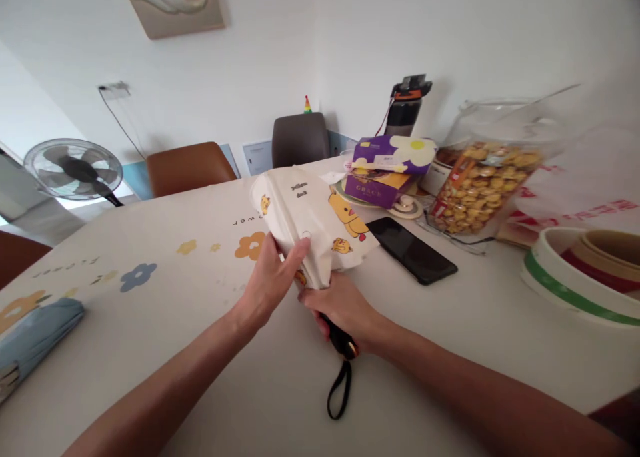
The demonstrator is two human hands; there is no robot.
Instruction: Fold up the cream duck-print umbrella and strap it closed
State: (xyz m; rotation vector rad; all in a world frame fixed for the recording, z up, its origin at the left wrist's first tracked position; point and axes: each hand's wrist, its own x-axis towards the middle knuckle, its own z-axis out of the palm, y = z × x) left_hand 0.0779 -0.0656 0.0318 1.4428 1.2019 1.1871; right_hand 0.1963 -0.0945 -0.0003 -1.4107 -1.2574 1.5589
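Nearest, a black wrist strap [339, 391] trails from the black handle [341, 337] of a duck-print folding umbrella [313, 207], which lies between both hands, above the flower-print table [200, 357]. The right hand [345, 303] is clasped round the canopy's lower end, by the handle; the left hand [270, 277] grips its side, thumb on top. The canopy looks collapsed, its panels partly gathered – but the far end spreads wide, so smoothing, wrapping and fastening seem undone. Just beyond its right edge lies a black smartphone [413, 249]; farther back, purple tissue packs [390, 153] – then a dark chair [300, 140].
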